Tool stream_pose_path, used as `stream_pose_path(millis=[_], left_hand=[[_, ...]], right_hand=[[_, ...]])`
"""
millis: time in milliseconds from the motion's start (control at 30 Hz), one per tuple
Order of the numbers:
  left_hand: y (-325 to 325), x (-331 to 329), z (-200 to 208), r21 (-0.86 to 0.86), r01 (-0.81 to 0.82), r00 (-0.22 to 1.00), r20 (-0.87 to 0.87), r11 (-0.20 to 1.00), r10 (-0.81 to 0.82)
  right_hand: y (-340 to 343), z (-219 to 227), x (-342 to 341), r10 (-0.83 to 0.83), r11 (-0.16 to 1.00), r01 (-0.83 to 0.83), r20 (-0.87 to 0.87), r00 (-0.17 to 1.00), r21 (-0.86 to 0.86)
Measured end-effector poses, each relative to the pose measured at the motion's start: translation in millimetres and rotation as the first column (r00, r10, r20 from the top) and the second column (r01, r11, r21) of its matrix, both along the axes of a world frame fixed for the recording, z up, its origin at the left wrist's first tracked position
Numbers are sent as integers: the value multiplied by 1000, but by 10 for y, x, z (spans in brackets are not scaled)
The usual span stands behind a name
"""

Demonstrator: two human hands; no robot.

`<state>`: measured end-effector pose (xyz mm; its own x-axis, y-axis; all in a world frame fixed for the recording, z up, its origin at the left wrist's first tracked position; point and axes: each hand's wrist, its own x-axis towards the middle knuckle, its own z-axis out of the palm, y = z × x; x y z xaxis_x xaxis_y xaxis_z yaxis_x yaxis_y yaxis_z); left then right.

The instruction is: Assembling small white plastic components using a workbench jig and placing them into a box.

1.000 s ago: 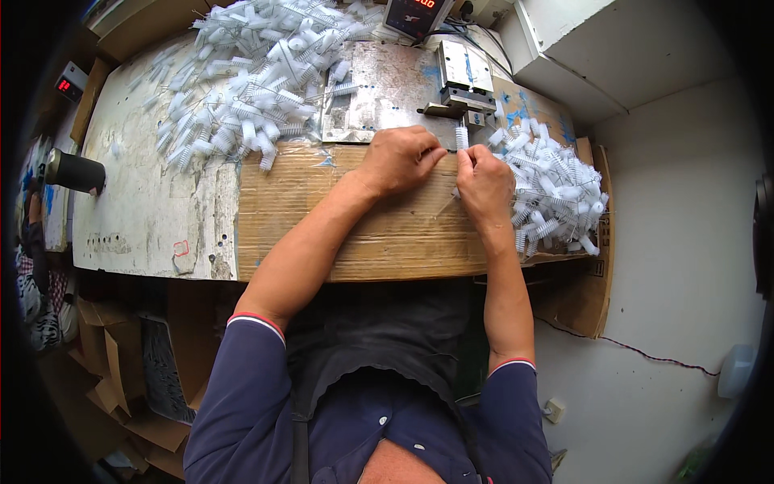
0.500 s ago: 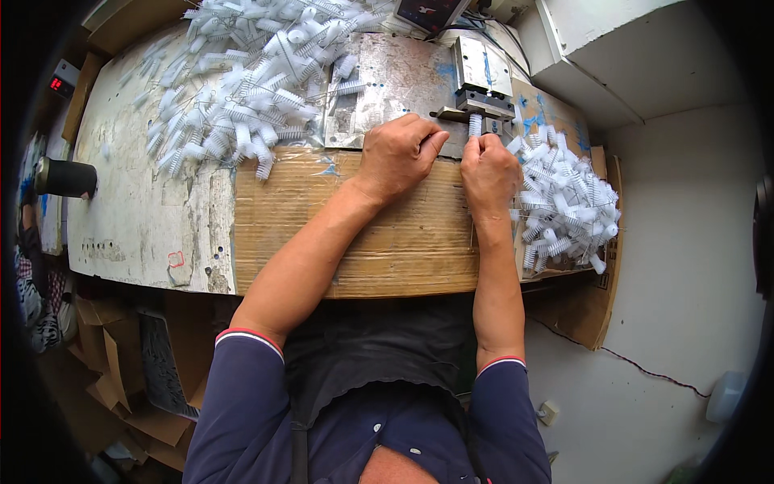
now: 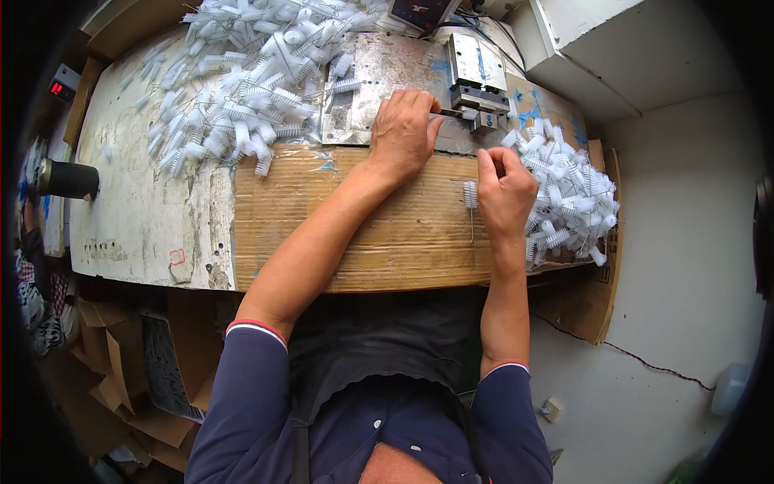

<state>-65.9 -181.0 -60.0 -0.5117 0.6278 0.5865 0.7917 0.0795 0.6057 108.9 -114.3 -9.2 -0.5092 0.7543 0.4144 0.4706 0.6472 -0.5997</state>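
Note:
My left hand (image 3: pixel 405 129) is closed, fingers curled, at the near left of a metal clamp fixture (image 3: pixel 477 73). A dark thin bar (image 3: pixel 450 111) runs from beside its fingers to the fixture; what the fingers hold is hidden. A small white piece (image 3: pixel 470 114) sits at the fixture's jaw. My right hand (image 3: pixel 508 194) is over the cardboard, fingers loosely bent, with a gap between thumb and forefinger and nothing visible in them. Just left of its thumb is a white bristle brush (image 3: pixel 471 194) with a thin wire stem pointing toward me.
A large pile of white brushes (image 3: pixel 242 89) covers the back left of the table; another pile (image 3: pixel 568 194) is at the right. Brown cardboard (image 3: pixel 355 234) covers the near middle. A metal plate (image 3: pixel 387 68) lies behind it. A dark cylinder (image 3: pixel 68 179) stands out at the left edge.
My right hand has drawn back toward me from the fixture, and the brush that was at the jaw is now beside it over the cardboard. My left hand has shifted slightly farther forward.

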Motion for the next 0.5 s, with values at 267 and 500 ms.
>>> stream_pose_path(millis=[267, 500], left_hand=[[189, 21, -46, 64, -60, 983, 179, 996, 47], [188, 43, -67, 82, -53, 999, 15, 995, 52]], right_hand=[[-350, -54, 565, 58, 992, -91, 339, 939, 83], [-368, -141, 485, 44, 998, -52, 271, 961, 22]])
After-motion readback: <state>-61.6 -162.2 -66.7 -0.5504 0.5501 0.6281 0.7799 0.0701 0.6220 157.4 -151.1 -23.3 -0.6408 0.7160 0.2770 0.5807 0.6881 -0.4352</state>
